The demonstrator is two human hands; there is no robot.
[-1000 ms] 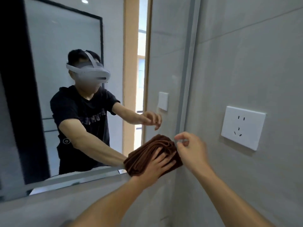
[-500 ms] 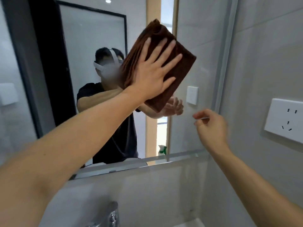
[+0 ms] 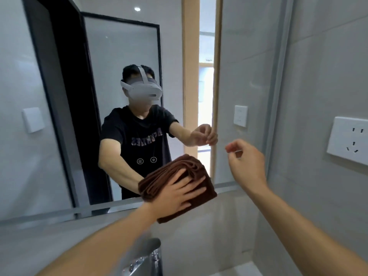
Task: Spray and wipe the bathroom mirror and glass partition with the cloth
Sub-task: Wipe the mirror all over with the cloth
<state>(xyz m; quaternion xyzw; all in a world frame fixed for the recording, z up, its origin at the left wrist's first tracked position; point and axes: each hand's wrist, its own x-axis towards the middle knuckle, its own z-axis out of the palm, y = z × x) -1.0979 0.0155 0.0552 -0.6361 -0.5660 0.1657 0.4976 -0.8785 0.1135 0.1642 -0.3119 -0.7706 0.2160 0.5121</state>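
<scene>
A folded brown cloth [image 3: 195, 170] lies flat against the lower edge of the bathroom mirror [image 3: 119, 56]. My left hand [image 3: 177, 196] presses on it with fingers spread, palm over its lower half. My right hand [image 3: 246, 164] hovers to the right of the cloth, in front of the mirror's right edge, fingers loosely curled with thumb and forefinger near each other and nothing visible in them. The mirror reflects a person in a black shirt and a dark-framed glass partition [image 3: 123, 62] behind. No spray bottle is in view.
A white wall socket [image 3: 348, 139] sits on the tiled wall at right. A chrome tap [image 3: 147, 257] rises at the bottom centre, with a white basin corner [image 3: 239, 269] to its right. The mirror's lower frame [image 3: 59, 213] runs across the wall.
My left hand has swept the cloth from high on the mirror down to its bottom edge. One second ago it was also low. My right hand stays hovering near the mirror's right side.
</scene>
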